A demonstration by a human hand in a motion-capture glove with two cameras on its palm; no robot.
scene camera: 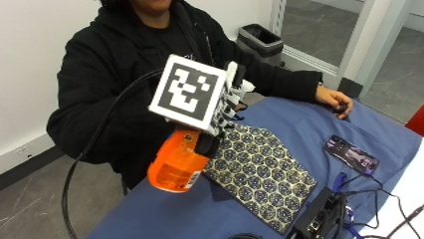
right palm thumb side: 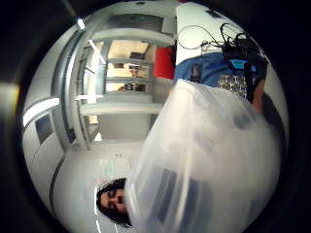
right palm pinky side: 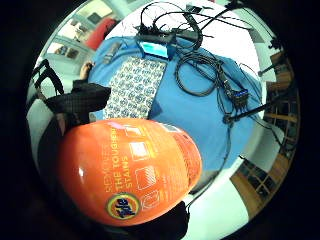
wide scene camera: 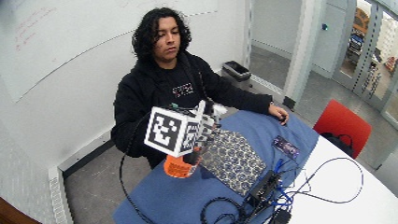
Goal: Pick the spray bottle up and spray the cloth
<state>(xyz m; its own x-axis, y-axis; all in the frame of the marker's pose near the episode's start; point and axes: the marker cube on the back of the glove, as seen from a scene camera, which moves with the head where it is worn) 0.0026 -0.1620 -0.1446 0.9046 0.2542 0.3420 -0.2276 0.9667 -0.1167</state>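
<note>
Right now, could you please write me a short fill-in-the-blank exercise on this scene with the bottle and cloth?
1. The gloved right hand holds a spray bottle whose colour is ____.
2. The patterned cloth lies flat on a table cover whose colour is ____.
3. The bottle is ____ the table, not standing on it.
4. The bare hand rests on the ____.

Missing words: orange; blue; above; table

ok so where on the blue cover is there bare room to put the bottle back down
The spray bottle is held up in the right hand. Bare blue tablecloth shows at the near corner, beside the patterned cloth, and again between that cloth and the phone. The far end by the black box and cables is crowded.
</note>
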